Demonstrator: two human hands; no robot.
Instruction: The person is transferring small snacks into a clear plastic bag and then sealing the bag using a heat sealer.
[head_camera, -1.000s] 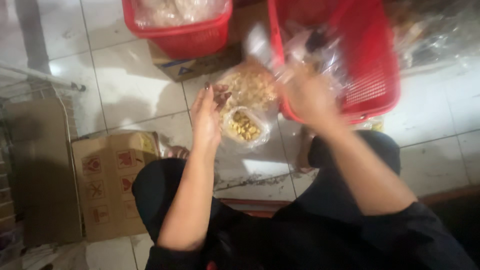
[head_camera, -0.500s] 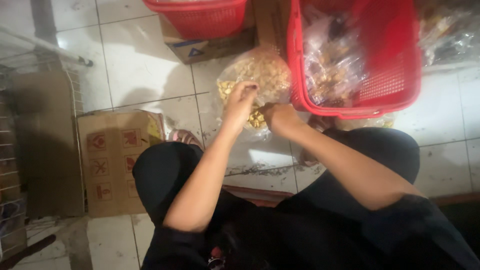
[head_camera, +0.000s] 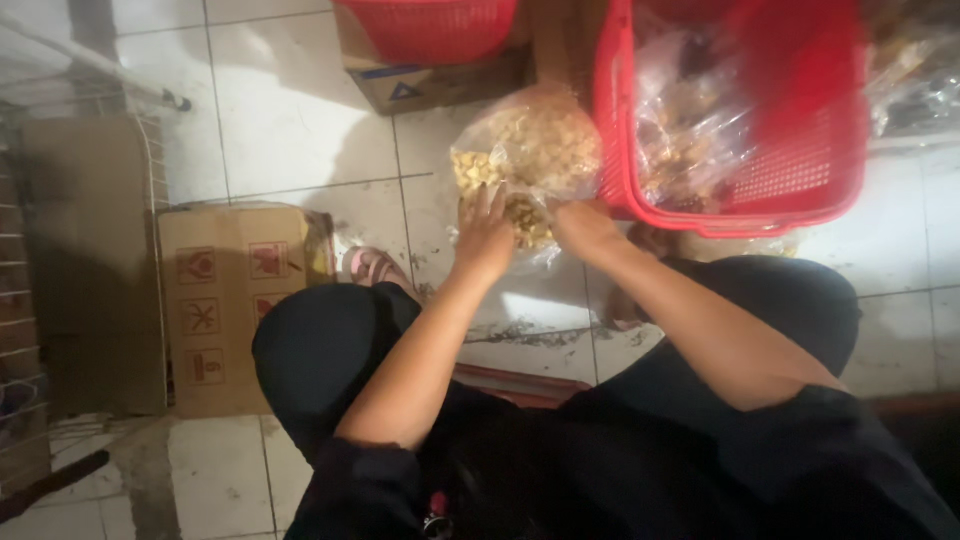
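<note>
Both hands, left hand (head_camera: 487, 235) and right hand (head_camera: 583, 224), pinch the small clear snack bag (head_camera: 520, 215); I'd grip near the neck, beside the red plastic basket (head_camera: 800, 190).

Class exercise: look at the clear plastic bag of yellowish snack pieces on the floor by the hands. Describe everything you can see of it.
The clear plastic bag is thin, crinkled and glossy, bulging with small pale-yellow and tan pieces. It lies on the white tiled floor, its right side against the red basket. The left hand and right hand both rest on its near end, where the plastic bunches up. Whether it is tied or open cannot be told.
</note>
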